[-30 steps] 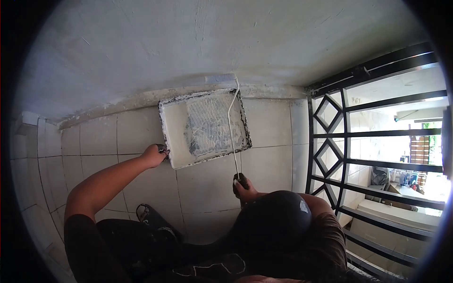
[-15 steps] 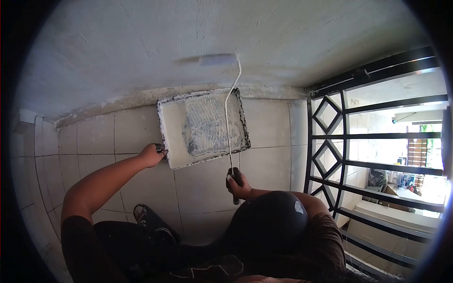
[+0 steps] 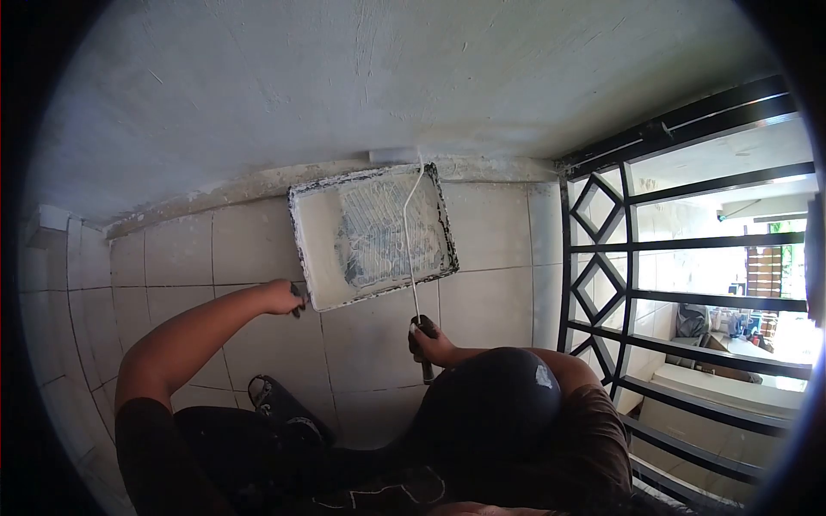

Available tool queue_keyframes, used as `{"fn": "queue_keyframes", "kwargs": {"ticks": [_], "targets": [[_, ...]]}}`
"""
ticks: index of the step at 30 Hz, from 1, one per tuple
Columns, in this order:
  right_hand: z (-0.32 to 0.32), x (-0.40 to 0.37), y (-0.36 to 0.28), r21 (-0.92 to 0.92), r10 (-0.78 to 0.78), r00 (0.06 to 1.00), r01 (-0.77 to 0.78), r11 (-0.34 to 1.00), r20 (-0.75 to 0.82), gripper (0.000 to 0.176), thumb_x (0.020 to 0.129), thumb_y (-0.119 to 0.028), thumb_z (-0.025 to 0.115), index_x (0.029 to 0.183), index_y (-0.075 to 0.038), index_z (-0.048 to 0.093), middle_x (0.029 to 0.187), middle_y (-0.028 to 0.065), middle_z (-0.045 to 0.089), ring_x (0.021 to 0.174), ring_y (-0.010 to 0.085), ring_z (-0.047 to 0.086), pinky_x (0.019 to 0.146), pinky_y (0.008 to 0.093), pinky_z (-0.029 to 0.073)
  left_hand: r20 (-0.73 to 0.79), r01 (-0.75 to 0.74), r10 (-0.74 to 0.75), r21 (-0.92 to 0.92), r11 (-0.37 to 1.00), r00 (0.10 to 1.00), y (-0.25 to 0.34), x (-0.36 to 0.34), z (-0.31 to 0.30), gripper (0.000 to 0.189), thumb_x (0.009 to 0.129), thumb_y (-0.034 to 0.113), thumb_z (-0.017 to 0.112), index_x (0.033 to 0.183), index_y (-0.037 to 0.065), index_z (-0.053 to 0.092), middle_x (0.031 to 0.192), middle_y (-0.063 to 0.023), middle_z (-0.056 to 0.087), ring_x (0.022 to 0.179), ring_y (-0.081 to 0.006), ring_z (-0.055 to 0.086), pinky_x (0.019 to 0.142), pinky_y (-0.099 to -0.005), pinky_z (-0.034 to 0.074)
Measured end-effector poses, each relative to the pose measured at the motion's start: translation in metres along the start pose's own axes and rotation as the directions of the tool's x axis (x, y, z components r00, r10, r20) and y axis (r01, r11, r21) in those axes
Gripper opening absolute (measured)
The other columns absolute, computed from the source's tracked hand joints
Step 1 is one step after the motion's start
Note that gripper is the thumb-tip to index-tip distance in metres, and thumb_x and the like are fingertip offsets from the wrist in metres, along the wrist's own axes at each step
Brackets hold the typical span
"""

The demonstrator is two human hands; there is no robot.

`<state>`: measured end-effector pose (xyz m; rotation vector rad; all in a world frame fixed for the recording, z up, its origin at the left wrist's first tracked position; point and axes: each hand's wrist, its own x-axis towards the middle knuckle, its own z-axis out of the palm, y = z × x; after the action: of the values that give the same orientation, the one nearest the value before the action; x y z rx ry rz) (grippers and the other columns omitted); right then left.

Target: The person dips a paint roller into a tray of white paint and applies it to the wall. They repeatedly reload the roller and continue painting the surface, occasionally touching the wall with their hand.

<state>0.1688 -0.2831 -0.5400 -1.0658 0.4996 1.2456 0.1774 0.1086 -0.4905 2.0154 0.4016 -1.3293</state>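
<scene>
My right hand grips the dark handle of a paint roller. Its thin metal shaft rises over the tray, and the white roller sleeve lies against the wall just above the floor line. My left hand holds the near left corner of a black-rimmed paint tray. The tray rests on the tiled floor against the wall, with white paint in its left well and a ribbed slope in its middle.
The white plastered wall fills the top of the view. A black metal grille stands at the right. My dark sandal and knee are at the bottom, on beige floor tiles.
The roller rose up the wall half a second ago and has come back down to the wall's base. My left hand stays at the tray's corner.
</scene>
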Motion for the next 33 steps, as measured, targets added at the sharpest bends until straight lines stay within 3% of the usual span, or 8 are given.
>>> {"fn": "queue_keyframes", "kwargs": {"ticks": [3, 8, 13, 16, 18, 22, 26, 33], "targets": [[-0.002, -0.001, -0.001, -0.030, -0.026, 1.000, 0.025, 0.999, -0.001, 0.020, 0.097, -0.023, 0.055, 0.086, -0.020, 0.039, 0.064, -0.0028, 0.040, 0.051, 0.0076, 0.037, 0.044, 0.0273, 0.028, 0.288, 0.006, -0.115, 0.353, 0.936, 0.951, 0.003, -0.002, 0.007, 0.051, 0.087, 0.050, 0.060, 0.102, 0.002, 0.067, 0.088, -0.0114, 0.069, 0.080, -0.0234, 0.063, 0.075, -0.0367, 0.049], [0.003, -0.009, -0.009, -0.200, -0.048, 0.999, 0.052, 0.978, 0.022, 0.011, 0.097, -0.021, 0.054, 0.094, -0.016, 0.045, 0.071, -0.0001, 0.047, 0.059, 0.0112, 0.046, 0.050, 0.0299, 0.041, 0.429, -0.090, -0.011, 0.216, 0.972, 0.903, 0.042, -0.028, 0.022, 0.067, 0.087, 0.050, 0.062, 0.135, 0.006, 0.047, 0.101, -0.0104, 0.070, 0.093, -0.0208, 0.064, 0.085, -0.0325, 0.048], [-0.003, -0.021, -0.035, -0.290, 0.027, 0.992, 0.010, 0.957, 0.122, 0.012, 0.095, -0.017, 0.058, 0.100, -0.012, 0.048, 0.076, 0.0024, 0.051, 0.068, 0.0159, 0.054, 0.059, 0.0360, 0.049, 0.290, -0.381, 0.349, 0.061, 0.922, 0.891, 0.075, -0.033, 0.038, 0.074, 0.087, 0.048, 0.063, 0.143, 0.007, 0.035, 0.101, -0.0078, 0.070, 0.093, -0.0184, 0.064, 0.084, -0.0305, 0.048], [0.012, -0.047, -0.067, -0.092, 0.158, 0.966, -0.142, 0.986, 0.203, 0.014, 0.093, -0.017, 0.061, 0.097, -0.012, 0.049, 0.078, 0.0036, 0.051, 0.074, 0.0186, 0.055, 0.063, 0.0407, 0.050, 0.164, -0.379, 0.370, 0.023, 0.925, 0.914, 0.113, -0.030, 0.048, 0.071, 0.088, 0.045, 0.064, 0.141, 0.007, 0.037, 0.101, -0.0060, 0.069, 0.091, -0.0185, 0.063, 0.082, -0.0316, 0.049], [0.033, -0.060, -0.089, -0.029, 0.203, 0.944, -0.202, 0.979, 0.261, 0.015, 0.092, -0.016, 0.062, 0.098, -0.012, 0.049, 0.080, 0.0042, 0.051, 0.077, 0.0195, 0.056, 0.065, 0.0432, 0.050, 0.122, -0.148, 0.205, -0.364, 0.919, 0.971, 0.149, -0.034, 0.059, 0.060, 0.089, 0.039, 0.063, 0.137, 0.008, 0.043, 0.102, -0.0060, 0.068, 0.089, -0.0184, 0.063, 0.079, -0.0320, 0.049], [0.058, -0.069, -0.106, -0.036, 0.215, 0.944, -0.213, 0.976, 0.249, 0.015, 0.094, -0.017, 0.059, 0.104, -0.011, 0.050, 0.087, 0.0056, 0.053, 0.082, 0.0214, 0.056, 0.070, 0.0466, 0.050, 0.258, 0.115, 0.380, -0.926, 0.361, 0.888, 0.160, -0.008, 0.080, 0.035, 0.091, 0.027, 0.061, 0.121, 0.009, 0.057, 0.104, -0.0077, 0.066, 0.086, -0.0181, 0.061, 0.076, -0.0320, 0.050], [0.075, -0.071, -0.107, -0.138, 0.211, 0.965, -0.190, 0.972, 0.155, 0.019, 0.095, -0.021, 0.056, 0.108, -0.010, 0.049, 0.093, 0.0075, 0.053, 0.088, 0.0230, 0.058, 0.071, 0.0470, 0.053, -0.290, -0.382, 0.249, -0.651, 0.656, 0.924, 0.169, -0.007, 0.104, 0.020, 0.092, 0.019, 0.059, 0.107, 0.006, 0.060, 0.096, -0.0094, 0.065, 0.084, -0.0173, 0.061, 0.073, -0.0326, 0.049], [0.128, -0.086, -0.093, -0.222, 0.106, 0.975, -0.149, 0.964, -0.193, 0.033, 0.092, -0.026, 0.057, 0.112, -0.005, 0.040, 0.111, 0.0130, 0.045, 0.093, 0.0302, 0.060, 0.076, 0.0517, 0.058, -0.384, -0.393, 0.184, -0.584, 0.710, 0.905, 0.175, -0.026, 0.110, 0.020, 0.093, 0.019, 0.059, 0.105, 0.003, 0.060, 0.089, -0.0079, 0.065, 0.078, -0.0162, 0.059, 0.071, -0.0320, 0.048]]}}
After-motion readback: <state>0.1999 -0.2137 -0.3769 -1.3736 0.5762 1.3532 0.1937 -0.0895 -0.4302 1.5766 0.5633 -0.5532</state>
